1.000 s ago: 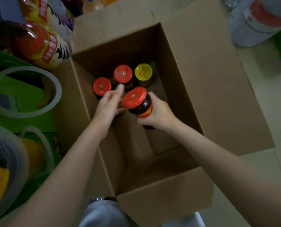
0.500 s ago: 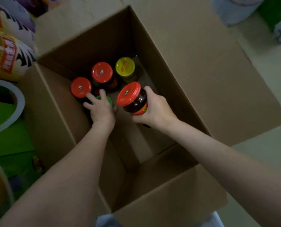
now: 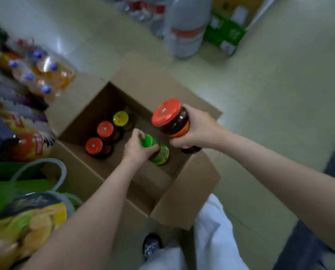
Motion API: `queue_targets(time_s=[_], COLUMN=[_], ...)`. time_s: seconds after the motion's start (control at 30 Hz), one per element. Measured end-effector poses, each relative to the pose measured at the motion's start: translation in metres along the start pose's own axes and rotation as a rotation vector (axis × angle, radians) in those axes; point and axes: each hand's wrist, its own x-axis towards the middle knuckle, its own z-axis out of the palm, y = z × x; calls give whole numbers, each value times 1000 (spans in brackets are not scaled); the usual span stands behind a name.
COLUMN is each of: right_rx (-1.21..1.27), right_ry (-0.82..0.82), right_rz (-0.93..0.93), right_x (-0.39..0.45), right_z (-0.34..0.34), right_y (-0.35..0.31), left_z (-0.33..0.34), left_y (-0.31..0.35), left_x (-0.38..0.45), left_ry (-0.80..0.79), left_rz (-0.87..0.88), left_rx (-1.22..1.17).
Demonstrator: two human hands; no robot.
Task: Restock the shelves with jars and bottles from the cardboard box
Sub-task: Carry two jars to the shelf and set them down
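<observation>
Head view: an open cardboard box [image 3: 184, 193] is seen on the floor from above. A dark jar with a red lid [image 3: 171, 118] is held tilted above the box's right edge, gripped round its body by the curled fingers of the right hand [image 3: 199, 129]. A green-lidded jar [image 3: 159, 151] is gripped near its lid by the left hand [image 3: 136, 150], inside the box. Three jars are left standing at the bottom: two with red lids [image 3: 99, 140] side by side and one with a yellow lid [image 3: 120, 118] just behind. Packaged drinks [image 3: 45, 75] are stacked to the left.
</observation>
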Motion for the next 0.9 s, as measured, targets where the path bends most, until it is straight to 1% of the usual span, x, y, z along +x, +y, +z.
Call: queue_targets(time_s=[0.07,0.13,0.2,0.23,0.3,0.37,0.47,0.57,0.67,0.8,0.9], right_rx=[56,166,305,376,482,546,605,586,503,396,343], right_ry=[137,233,269,296,398,521,733,951,1159,1466,1666], right_rz=[78,154,215,244,286,304,309,334,377,414,431], right_x=[-65,-135,-209,-245,-316,-384,-486,-589,-684,-793,-857], right_z=[-58,-109,-148,-162,-180,-189,-196,-190,-168,-120,-72], right_y=[-22,-43,-61,-69,-83,-97,-124,-162,-205,-274,-333], left_z=[-24,-48,-66,-70,-70,-63,-50,-43,-40,-59,-95], left_y=[60,121,181,211,265,310,362,393,403,395,368], left_x=[-42,-85,-131,-156,-211,-272,-368,-478,-593,-744,-843], left_ry=[-83,-252,-451,-564,-753,-891,-1090,-1288,-1469,-1693,-1819], left_rz=[157,298,387,421,506,598,753,950,1181,1505,1753], left_rx=[3,-18,-71,-84,-50,-40,10,115,271,447,557])
